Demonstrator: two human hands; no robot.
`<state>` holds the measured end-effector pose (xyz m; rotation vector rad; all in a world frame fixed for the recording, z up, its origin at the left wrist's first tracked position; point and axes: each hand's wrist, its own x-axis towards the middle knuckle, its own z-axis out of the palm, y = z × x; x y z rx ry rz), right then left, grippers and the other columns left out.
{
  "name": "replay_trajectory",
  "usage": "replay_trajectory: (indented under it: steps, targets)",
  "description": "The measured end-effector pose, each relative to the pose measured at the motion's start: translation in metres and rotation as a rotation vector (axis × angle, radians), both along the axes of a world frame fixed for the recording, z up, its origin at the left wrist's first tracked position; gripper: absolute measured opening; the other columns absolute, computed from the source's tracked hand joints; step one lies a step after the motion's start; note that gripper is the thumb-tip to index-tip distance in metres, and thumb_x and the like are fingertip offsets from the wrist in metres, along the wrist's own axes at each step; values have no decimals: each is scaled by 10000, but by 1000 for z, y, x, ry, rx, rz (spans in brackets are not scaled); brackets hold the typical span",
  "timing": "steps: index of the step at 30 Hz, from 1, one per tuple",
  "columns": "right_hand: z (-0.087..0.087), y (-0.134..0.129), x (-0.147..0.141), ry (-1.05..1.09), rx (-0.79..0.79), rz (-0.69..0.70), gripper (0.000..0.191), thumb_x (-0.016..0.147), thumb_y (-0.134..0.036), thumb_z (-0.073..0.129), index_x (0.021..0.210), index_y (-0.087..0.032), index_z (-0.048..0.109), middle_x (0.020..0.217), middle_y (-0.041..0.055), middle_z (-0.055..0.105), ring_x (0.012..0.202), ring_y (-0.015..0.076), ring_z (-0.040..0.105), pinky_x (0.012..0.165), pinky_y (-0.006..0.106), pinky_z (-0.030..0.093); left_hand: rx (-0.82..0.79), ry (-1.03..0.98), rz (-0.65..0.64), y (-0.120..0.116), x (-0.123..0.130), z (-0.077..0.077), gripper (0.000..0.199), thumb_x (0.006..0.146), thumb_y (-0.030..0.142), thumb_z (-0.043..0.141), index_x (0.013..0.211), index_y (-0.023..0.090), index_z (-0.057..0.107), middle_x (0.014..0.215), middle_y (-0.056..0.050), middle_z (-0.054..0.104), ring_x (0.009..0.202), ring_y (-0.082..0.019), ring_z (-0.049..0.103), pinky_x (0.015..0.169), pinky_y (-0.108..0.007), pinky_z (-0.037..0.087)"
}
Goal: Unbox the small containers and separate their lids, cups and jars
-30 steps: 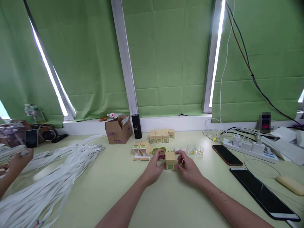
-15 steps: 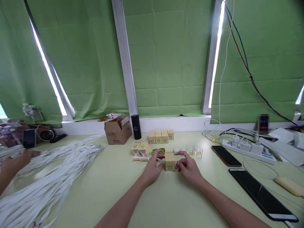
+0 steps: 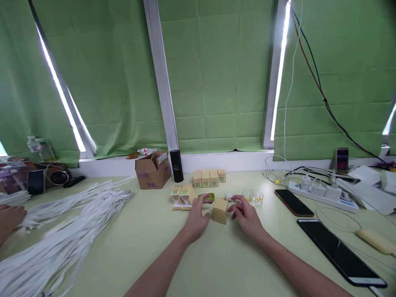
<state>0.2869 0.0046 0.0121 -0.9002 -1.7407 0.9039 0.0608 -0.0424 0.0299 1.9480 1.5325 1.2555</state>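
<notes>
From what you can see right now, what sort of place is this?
Probably a small workshop with a shared worktable: a small cardboard box stands in front of a group of similar ones, white strips lie heaped at left, and another person's hand shows at the far left edge.

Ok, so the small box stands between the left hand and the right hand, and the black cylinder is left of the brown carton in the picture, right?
Not quite: in the head view the black cylinder stands to the right of the brown carton. The small box does stand between the left hand and the right hand.
</notes>
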Motion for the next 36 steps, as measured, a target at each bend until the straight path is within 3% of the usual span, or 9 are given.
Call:
replay_trajectory:
  steps: [5,13,20,22,26,31,36]
  targets:
    - [-4,3,0,-36,18,-21,304,929,-334,446,1225,-270,477,1081,57,762,695,186,723,760,393,574,-19,-23,-94,2,3,-5,707,792,86,612,1450,257,419,1444,-141,518,1342,-268,538,1142,-462,404]
    - [-7,6,0,-57,33,-34,312,922,-335,465,1226,-271,497,994,30,750,704,183,702,702,356,573,-170,-32,-14,-2,10,-5,776,787,169,707,1497,238,400,1336,-132,533,1326,-279,510,1164,-445,367]
    - [-3,4,0,-74,43,-59,287,935,-359,469,1206,-273,509,963,26,744,712,195,704,695,357,568,-176,41,99,-4,17,3,866,634,271,870,1403,230,474,1213,-101,576,1282,-321,491,1126,-470,360]
    - [-3,3,0,-78,47,-72,285,934,-351,476,1207,-277,512,963,24,743,712,196,700,693,357,562,-172,37,100,-5,20,4,805,652,274,859,1369,214,498,1242,-113,580,1266,-317,507,1096,-448,384]
    - [-2,2,0,-97,94,-94,289,942,-326,472,1225,-276,505,986,31,739,755,204,699,686,354,554,-175,53,75,-6,23,7,482,720,258,805,1147,198,590,1189,-96,631,1166,-295,572,995,-412,450]
    - [1,-4,0,-145,216,-135,286,974,-312,455,1250,-258,510,1049,61,727,841,216,696,670,349,562,-7,87,101,-6,20,4,499,743,252,822,1157,215,547,1196,-83,642,1139,-280,606,967,-421,488]
    - [8,-14,-1,-160,426,-152,291,993,-328,493,1272,-254,529,1174,100,689,970,243,684,712,373,604,418,272,118,-5,17,2,520,766,164,805,1183,231,501,1242,-105,621,1174,-290,608,963,-468,516]
